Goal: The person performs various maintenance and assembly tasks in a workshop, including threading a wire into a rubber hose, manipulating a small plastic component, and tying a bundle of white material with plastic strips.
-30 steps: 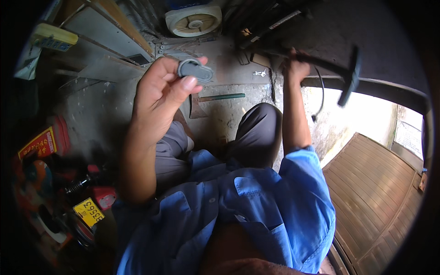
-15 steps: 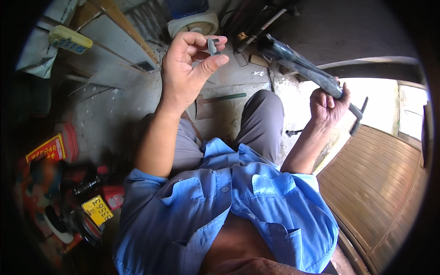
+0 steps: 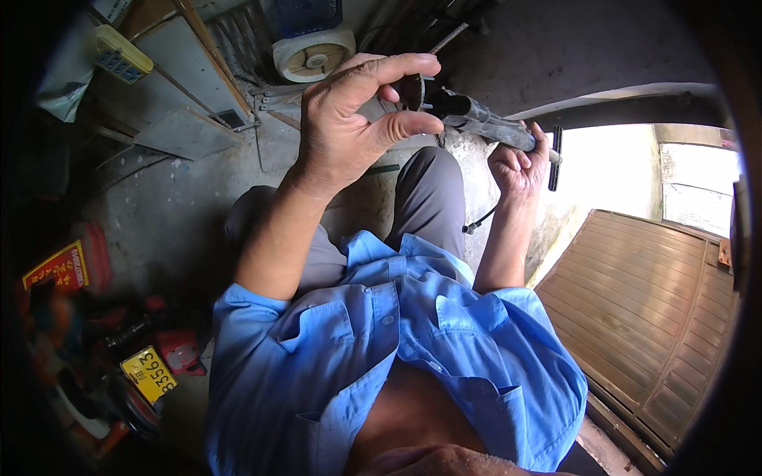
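Observation:
My left hand (image 3: pixel 341 119) is raised in front of me, its thumb and forefinger curved around a small dark part (image 3: pixel 412 93) with a metallic edge. The part is mostly shaded, so its exact kind cannot be made out. To the right, my right hand (image 3: pixel 516 165) is wrapped around a grey tube (image 3: pixel 480 121) that resembles a hand pump. Its dark open end points left, close to the part in my left hand. A T-shaped crossbar (image 3: pixel 555 157) sticks out beyond my right hand.
Below my right forearm hangs a black hose end (image 3: pixel 470 228). A slatted brown panel (image 3: pixel 635 309) stands at the right. Red machinery with a yellow plate (image 3: pixel 149 374) sits at lower left. A white round wheel-like thing (image 3: pixel 315 57) and a yellow power strip (image 3: pixel 123 54) are at the far side.
My left hand has moved right with the small part. My right hand has moved left with the tube, bringing the tube's open end and the part close together.

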Demonstrator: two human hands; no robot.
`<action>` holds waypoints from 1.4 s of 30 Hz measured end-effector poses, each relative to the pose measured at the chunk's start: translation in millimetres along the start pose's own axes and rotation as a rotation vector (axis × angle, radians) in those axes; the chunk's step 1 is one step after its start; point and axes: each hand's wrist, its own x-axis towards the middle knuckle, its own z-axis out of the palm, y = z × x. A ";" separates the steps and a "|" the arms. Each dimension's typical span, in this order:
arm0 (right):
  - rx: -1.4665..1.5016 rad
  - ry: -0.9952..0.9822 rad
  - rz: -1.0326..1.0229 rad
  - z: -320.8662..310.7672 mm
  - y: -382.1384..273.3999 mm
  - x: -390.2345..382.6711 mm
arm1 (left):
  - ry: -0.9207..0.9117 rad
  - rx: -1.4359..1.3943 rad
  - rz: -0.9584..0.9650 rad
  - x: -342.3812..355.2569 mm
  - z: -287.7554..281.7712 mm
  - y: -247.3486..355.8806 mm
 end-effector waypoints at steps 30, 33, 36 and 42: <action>0.009 -0.190 -0.018 -3.9 5.7 7.8 | 0.011 -0.589 -0.290 -0.4 -3.7 -17.5; 0.045 -0.156 -0.005 -3.1 5.5 10.0 | -0.005 -0.517 -0.243 0.8 -2.4 -14.4; 0.040 -0.156 0.008 -2.9 7.4 10.0 | -0.012 -0.533 -0.258 0.2 0.6 -13.5; 0.049 -0.124 0.000 -2.9 7.9 13.7 | -0.047 -0.349 -0.188 0.7 -1.2 -11.5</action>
